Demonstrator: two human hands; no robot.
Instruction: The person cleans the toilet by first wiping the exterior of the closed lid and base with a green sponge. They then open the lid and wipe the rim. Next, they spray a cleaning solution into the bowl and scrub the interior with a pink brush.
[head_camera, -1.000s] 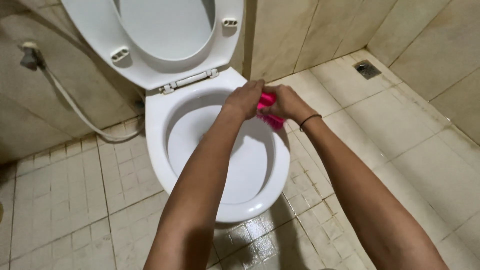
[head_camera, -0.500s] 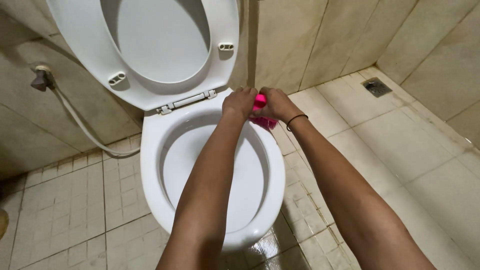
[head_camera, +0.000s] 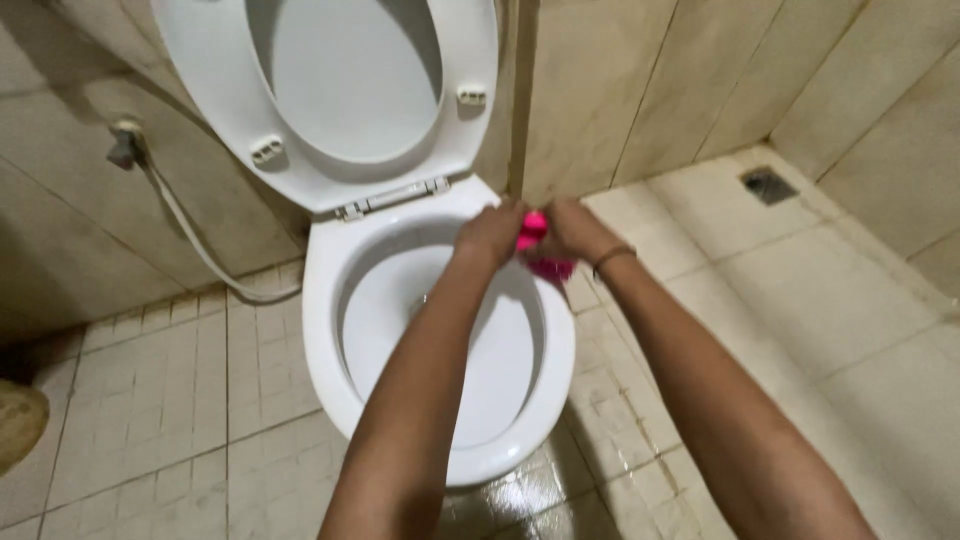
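Because both arms reach out over the bowl (head_camera: 440, 340), the left hand (head_camera: 490, 235) and right hand (head_camera: 570, 232) meet at its far rim, fingers curled tight around a pink cloth (head_camera: 540, 245) bunched between them. The bowl holds a little water. Beyond, the seat (head_camera: 330, 90) stands raised against the wall.

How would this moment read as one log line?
left hand and right hand: gripping pink cloth | over toilet bowl rim | seat raised
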